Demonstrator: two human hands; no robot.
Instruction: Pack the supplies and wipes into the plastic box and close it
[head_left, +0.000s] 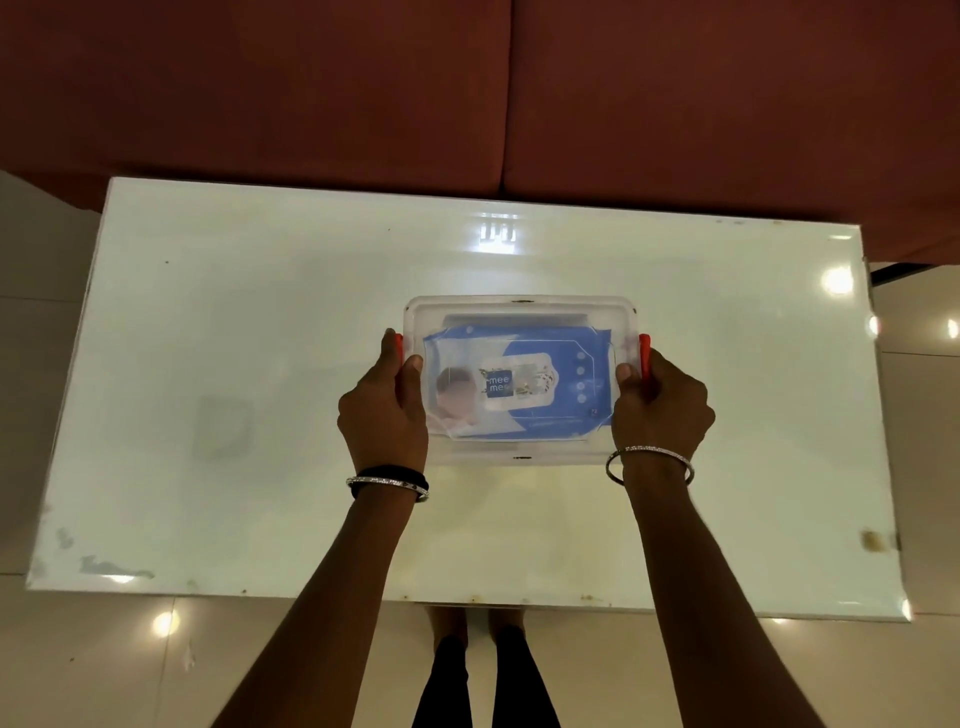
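Box (521, 312) of clear plastic sits lidded near the middle of the white table (208, 322), and a blue wipes pack (519, 382) shows through the lid, filling most of the inside. Red latches stand at both short ends. The left hand (384, 410) wraps the left latch (399, 345), thumb on the lid and fingers curled round the box's side; the right hand (662, 408) grips the right latch (644, 353) likewise. Bangles circle both wrists. A red-brown sofa (467, 88) lies beyond the table's far edge.
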